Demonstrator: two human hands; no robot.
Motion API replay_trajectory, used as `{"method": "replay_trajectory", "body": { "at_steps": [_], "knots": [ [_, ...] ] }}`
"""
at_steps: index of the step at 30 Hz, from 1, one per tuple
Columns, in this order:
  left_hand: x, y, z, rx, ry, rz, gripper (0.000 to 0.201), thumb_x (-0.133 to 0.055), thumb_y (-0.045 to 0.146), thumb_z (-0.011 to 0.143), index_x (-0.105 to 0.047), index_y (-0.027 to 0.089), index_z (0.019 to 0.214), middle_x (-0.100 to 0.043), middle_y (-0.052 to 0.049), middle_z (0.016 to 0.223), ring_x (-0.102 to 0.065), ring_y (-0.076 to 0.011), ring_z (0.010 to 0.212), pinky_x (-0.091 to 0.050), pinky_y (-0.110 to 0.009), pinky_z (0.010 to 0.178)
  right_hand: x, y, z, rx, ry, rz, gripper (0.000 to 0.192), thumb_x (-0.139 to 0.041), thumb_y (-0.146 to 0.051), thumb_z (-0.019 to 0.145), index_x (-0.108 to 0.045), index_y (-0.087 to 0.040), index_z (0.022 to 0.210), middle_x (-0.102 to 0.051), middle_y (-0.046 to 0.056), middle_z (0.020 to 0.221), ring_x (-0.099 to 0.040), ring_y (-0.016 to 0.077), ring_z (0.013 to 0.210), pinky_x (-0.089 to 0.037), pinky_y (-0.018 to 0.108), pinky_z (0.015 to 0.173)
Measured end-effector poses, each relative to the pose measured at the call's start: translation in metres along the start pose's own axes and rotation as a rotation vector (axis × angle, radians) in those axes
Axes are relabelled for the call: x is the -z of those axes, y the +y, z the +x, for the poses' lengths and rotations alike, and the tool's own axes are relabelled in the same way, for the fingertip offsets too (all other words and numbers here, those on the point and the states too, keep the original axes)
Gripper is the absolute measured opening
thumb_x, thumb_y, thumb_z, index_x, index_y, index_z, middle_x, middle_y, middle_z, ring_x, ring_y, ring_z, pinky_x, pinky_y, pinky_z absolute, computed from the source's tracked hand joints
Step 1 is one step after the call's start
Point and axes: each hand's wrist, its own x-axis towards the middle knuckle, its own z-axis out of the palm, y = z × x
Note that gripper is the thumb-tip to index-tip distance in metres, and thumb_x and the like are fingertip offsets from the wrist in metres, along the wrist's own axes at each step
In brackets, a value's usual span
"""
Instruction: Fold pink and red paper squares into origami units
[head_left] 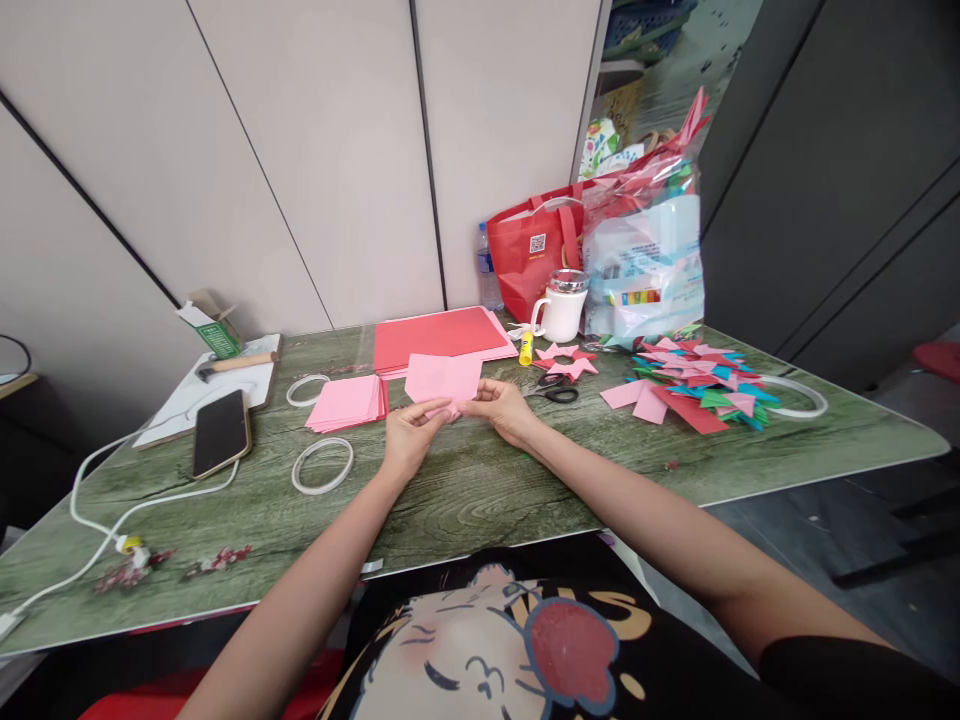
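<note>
Between my two hands is a sheet of pink paper [442, 374], partly folded, with its lower corners turned in toward the fingers. My left hand [410, 432] pinches its lower left edge, and my right hand [504, 408] pinches the lower right. The fingertips almost meet at the bottom of the sheet. A stack of pink paper squares [346, 402] lies left of my left hand, with some red showing under it. Black-handled scissors [559, 390] rest just right of my right hand, their blades partly hidden behind it.
Rolls of white tape [322, 466] and a phone [221, 432] with a cable lie left. Behind are red sheets [431, 338], a yellow glue stick [526, 349], a white mug [564, 308] and a red bag [534, 250]. A pile of folded coloured paper [705, 375] sits right.
</note>
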Motion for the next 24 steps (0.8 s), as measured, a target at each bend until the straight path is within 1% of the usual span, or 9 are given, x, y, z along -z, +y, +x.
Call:
{"method": "replay_trajectory", "body": {
  "at_steps": [3,8,13,17,21,24],
  "knots": [
    [0.0006,0.0001,0.0001,-0.012,0.01,0.027,0.028,-0.072,0.026,0.057,-0.071,0.013,0.082,-0.071,-0.009,0.083,-0.065,-0.0211,0.075,-0.051,-0.033,0.074,-0.0006,-0.0018,-0.0005,-0.03,0.017,0.034,0.034,-0.08,-0.019,0.04,-0.062,-0.015,0.068,-0.065,-0.001,0.064,-0.059,0.011,0.057,-0.051,0.027,0.063],
    [0.0021,-0.0029,0.0015,-0.018,0.022,0.066,0.029,-0.071,0.027,0.058,-0.071,0.014,0.084,-0.071,-0.009,0.083,-0.065,-0.021,0.076,-0.05,-0.032,0.073,-0.0022,-0.0043,-0.0016,-0.025,0.053,0.053,0.036,-0.081,-0.018,0.036,-0.061,-0.015,0.066,-0.064,-0.002,0.06,-0.06,0.0107,0.056,-0.052,0.026,0.062],
    [0.003,-0.0065,0.0031,-0.007,0.018,0.078,0.031,-0.07,0.028,0.058,-0.07,0.014,0.085,-0.071,-0.009,0.083,-0.064,-0.0193,0.073,-0.05,-0.03,0.07,-0.0032,-0.0052,-0.0023,-0.018,0.067,0.042,0.04,-0.082,-0.02,0.034,-0.06,-0.015,0.067,-0.065,-0.002,0.06,-0.06,0.0113,0.054,-0.052,0.027,0.061],
    [0.0026,-0.0053,0.0023,0.005,0.025,0.083,0.03,-0.07,0.027,0.058,-0.07,0.014,0.085,-0.071,-0.007,0.077,-0.061,-0.0159,0.064,-0.048,-0.026,0.061,-0.0027,-0.0048,-0.002,-0.014,0.073,0.021,0.04,-0.082,-0.021,0.034,-0.059,-0.015,0.067,-0.065,-0.001,0.06,-0.06,0.0122,0.054,-0.053,0.029,0.062],
    [0.0024,-0.003,0.0011,0.016,0.028,0.11,0.03,-0.07,0.027,0.057,-0.071,0.014,0.084,-0.068,-0.003,0.065,-0.056,-0.0123,0.053,-0.044,-0.023,0.052,-0.0021,-0.0044,-0.0015,-0.016,0.082,0.022,0.041,-0.082,-0.021,0.034,-0.059,-0.015,0.067,-0.065,-0.001,0.06,-0.06,0.0123,0.054,-0.053,0.029,0.062],
    [0.0026,-0.0029,0.0011,0.014,0.033,0.121,0.03,-0.07,0.028,0.057,-0.071,0.014,0.084,-0.067,-0.003,0.061,-0.055,-0.0123,0.052,-0.044,-0.024,0.052,-0.0018,-0.0046,-0.0016,-0.019,0.072,0.018,0.041,-0.082,-0.021,0.034,-0.059,-0.015,0.068,-0.065,-0.001,0.06,-0.06,0.0122,0.053,-0.053,0.029,0.061]
  ]
}}
